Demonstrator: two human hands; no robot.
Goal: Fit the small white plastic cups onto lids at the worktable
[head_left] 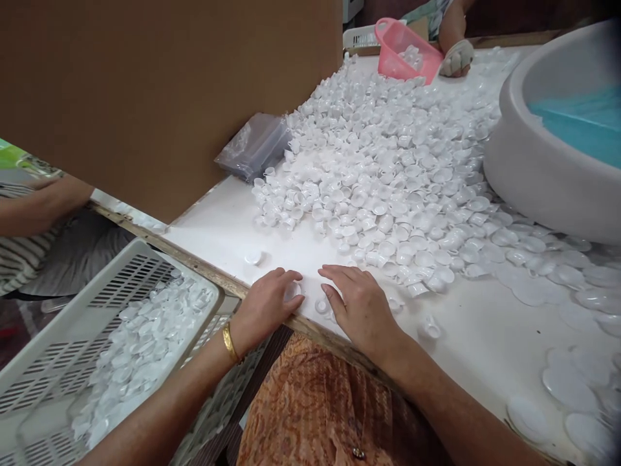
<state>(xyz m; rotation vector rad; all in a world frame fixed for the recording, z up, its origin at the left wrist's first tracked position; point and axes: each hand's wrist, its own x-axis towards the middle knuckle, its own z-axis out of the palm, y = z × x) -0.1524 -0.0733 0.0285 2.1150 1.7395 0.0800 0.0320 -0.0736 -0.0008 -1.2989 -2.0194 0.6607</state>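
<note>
Pinching lightly seemed wisest; my left hand (264, 299) gripped a white piece (292, 291); my right hand (365, 309) was spread near it.

Single head view; looks forward, down, close over tabletop (485, 317).

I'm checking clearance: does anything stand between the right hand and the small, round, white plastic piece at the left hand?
Nothing visible does: only white tabletop shows between the right hand and that small white piece by the left hand.
</note>
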